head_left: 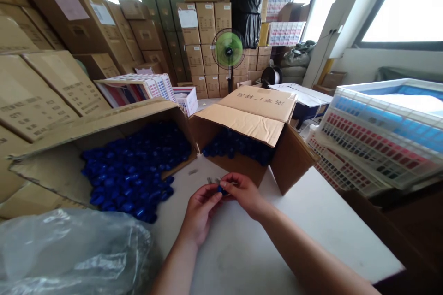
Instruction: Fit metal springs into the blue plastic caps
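My left hand (202, 207) and my right hand (244, 193) meet above the white tabletop (235, 249), fingers closed together on a small blue plastic piece (222, 189). Its exact kind is hard to make out, as fingertips cover most of it. Just beyond the fingertips are small greyish pieces (209, 179), too small to name. Another such greyish piece (192, 172) lies on the table farther left. To the left, many similar blue pieces (128, 170) spill from an open cardboard box (44, 161) lying on its side.
A second cardboard box (256, 122) with blue pieces opens toward me ahead. At front left lies a clear plastic bag (72, 253). White plastic crates (374, 138) are stacked at right. Behind stand a green fan (228, 49) and stacked cartons (204, 23).
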The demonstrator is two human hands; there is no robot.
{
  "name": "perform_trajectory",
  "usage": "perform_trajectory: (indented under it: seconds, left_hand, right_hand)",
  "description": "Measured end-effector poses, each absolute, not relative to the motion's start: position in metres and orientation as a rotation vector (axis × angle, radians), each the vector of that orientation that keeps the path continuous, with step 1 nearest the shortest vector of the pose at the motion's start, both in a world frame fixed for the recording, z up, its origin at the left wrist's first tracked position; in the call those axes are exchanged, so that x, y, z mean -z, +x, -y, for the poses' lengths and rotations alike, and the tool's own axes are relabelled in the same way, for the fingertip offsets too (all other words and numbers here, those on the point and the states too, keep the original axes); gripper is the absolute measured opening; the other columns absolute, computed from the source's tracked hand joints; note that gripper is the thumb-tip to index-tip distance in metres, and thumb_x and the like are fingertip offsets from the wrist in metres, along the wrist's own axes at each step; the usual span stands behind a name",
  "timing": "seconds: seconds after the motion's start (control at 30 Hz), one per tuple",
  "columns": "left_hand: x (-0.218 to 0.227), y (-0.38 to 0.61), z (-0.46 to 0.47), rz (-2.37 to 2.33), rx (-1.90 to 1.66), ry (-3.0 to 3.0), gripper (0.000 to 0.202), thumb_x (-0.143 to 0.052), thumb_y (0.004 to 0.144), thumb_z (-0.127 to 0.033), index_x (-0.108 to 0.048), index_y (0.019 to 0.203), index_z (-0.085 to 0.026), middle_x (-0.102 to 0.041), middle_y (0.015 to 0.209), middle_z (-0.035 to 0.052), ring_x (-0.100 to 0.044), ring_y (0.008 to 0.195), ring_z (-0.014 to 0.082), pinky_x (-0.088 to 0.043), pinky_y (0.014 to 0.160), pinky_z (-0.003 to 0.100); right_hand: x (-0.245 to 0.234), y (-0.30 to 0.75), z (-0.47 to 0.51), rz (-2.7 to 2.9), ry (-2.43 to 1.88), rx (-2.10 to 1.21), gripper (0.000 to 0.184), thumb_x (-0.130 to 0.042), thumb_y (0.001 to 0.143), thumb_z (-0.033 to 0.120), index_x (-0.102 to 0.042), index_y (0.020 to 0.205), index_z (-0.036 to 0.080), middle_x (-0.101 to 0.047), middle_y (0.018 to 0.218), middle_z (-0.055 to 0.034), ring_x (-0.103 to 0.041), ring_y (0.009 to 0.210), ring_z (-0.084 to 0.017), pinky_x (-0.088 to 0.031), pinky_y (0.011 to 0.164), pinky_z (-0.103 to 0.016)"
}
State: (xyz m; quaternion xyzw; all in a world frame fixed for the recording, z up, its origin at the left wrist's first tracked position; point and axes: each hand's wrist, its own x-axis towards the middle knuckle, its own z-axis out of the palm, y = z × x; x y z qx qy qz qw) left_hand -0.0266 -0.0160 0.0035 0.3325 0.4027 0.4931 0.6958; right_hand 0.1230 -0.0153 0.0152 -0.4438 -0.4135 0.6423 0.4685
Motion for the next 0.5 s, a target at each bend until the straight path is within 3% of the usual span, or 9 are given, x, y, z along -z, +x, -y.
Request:
perform_trajectory:
  seconds: [0.13, 0.3, 0.5]
  left_hand:
    - [-0.006, -0.025, 0.017, -0.932, -1.094, 0.768, 0.030, -0.082, 0.063, -0.022, -0.068, 0.089, -0.016, -0.070, 0.086, 0.0033, -0.065, 0.077, 0.0117, -0.052, 0.073, 0.022]
    - [-0.011, -0.021, 0.021, -0.943, -1.074, 0.776, 0.041, -0.081, 0.063, -0.019, -0.068, 0.102, -0.018, -0.072, 0.101, 0.0065, -0.066, 0.092, 0.0142, -0.054, 0.084, 0.023]
    - [-0.011, -0.026, 0.014, -0.928, -1.109, 0.611, 0.034, -0.080, 0.064, -0.017, -0.071, 0.096, -0.014, -0.073, 0.091, 0.0061, -0.068, 0.075, 0.0114, -0.057, 0.071, 0.018]
  right_hand:
    - [-0.006, 0.125, 0.015, 1.084, -1.141, -1.456, 0.058, -0.067, 0.073, 0.056, -0.056, 0.106, 0.009, -0.057, 0.098, -0.0065, -0.056, 0.082, -0.005, -0.052, 0.076, -0.016]
    - [-0.002, 0.126, 0.018, 1.225, -1.203, -1.251, 0.047, -0.064, 0.079, 0.050, -0.065, 0.103, 0.010, -0.059, 0.100, -0.0064, -0.057, 0.087, -0.004, -0.048, 0.076, -0.010]
    - [-0.007, 0.135, 0.017, 1.110, -1.231, -1.263, 0.051, -0.068, 0.075, 0.050, -0.064, 0.103, 0.008, -0.060, 0.096, -0.0078, -0.058, 0.084, -0.004, -0.047, 0.074, -0.010]
